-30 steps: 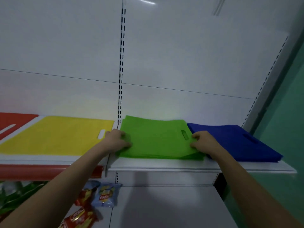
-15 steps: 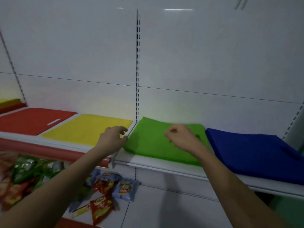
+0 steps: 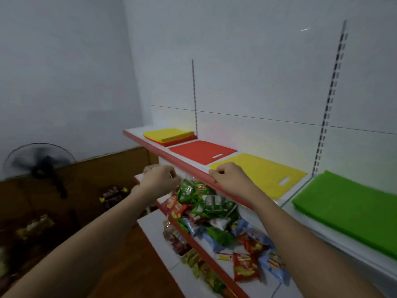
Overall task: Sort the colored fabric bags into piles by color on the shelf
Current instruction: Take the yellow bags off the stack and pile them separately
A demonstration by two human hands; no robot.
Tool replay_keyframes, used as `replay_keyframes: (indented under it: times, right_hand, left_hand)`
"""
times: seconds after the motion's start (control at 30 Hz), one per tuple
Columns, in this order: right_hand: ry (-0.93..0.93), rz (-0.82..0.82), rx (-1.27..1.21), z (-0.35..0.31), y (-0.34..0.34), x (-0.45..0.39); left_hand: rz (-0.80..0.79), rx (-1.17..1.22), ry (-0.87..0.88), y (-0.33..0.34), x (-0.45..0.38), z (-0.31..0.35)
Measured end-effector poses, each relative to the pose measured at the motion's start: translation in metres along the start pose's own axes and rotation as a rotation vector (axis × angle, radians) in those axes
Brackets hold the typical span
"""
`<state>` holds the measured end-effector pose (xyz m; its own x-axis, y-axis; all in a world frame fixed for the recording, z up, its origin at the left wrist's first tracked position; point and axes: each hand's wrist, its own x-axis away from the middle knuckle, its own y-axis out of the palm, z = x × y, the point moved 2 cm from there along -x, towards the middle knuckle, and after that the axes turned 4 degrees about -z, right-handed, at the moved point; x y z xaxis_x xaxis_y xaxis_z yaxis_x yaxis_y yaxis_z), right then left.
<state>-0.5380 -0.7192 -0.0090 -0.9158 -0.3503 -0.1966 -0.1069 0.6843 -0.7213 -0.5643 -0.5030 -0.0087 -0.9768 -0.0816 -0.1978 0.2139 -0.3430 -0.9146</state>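
So both hands are up at the shelf (image 3: 206,176) edge and neither is carrying a bag. The left hand (image 3: 160,181) hangs out in front of the shelf's red lip, fingers curled in loosely with nothing in them as far as I can see. The right hand (image 3: 231,179) sits right at the lip, just beside the near corner of the yellow bag (image 3: 260,174), fingers curled too, and its grip looks empty; I can't tell if the knuckles actually touch the edge. On the shelf, from right to left, there's a green pile (image 3: 352,208), then the yellow bag lying flat, then a red bag (image 3: 202,151), and way at the far end a mixed stack (image 3: 169,135) with yellow on top and red underneath. That stack is what's left to sort, I'd say, since green, yellow and red each already have their own spot. So my read is this is the in-between step: hands free, heading toward the far stack for the next bag. Next move calls for a long reach left, pinching just the top yellow one off without dragging the red below it, then laying it square on the yellow bag. Snack packets (image 3: 206,209) fill the lower shelf and aren't part of this.
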Motion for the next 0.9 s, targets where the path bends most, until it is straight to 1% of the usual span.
replay_keyframes:
  times: [0.07,0.23,0.37,0.47,0.6,0.67,0.77,0.9]
  right_hand:
    - [-0.051,-0.052,0.033,-0.031,0.024,-0.020]
    - [-0.111,-0.191,0.075,-0.104,0.082,-0.064]
    - [-0.151,-0.243,0.105,-0.151,0.135,-0.097]
    - [-0.164,-0.274,0.129,-0.174,0.174,-0.123]
    - [-0.159,-0.274,0.154,-0.196,0.214,-0.160]
    - [-0.148,-0.277,0.154,-0.203,0.232,-0.179]
    - [-0.140,-0.281,0.189,-0.211,0.252,-0.208]
    - [-0.142,-0.263,0.219,-0.216,0.267,-0.253]
  left_hand:
    - [0.002,-0.012,-0.060,-0.018,0.003,-0.032]
    - [0.024,-0.056,-0.198,-0.050,0.001,-0.113]
    - [0.004,-0.046,-0.279,-0.063,-0.006,-0.190]
    - [0.002,-0.021,-0.278,-0.073,-0.016,-0.240]
    - [-0.005,-0.040,-0.226,-0.085,-0.040,-0.287]
    - [0.006,-0.040,-0.204,-0.089,-0.054,-0.305]
    - [-0.022,-0.028,-0.180,-0.087,-0.079,-0.326]
    - [-0.015,0.001,-0.159,-0.084,-0.122,-0.355]
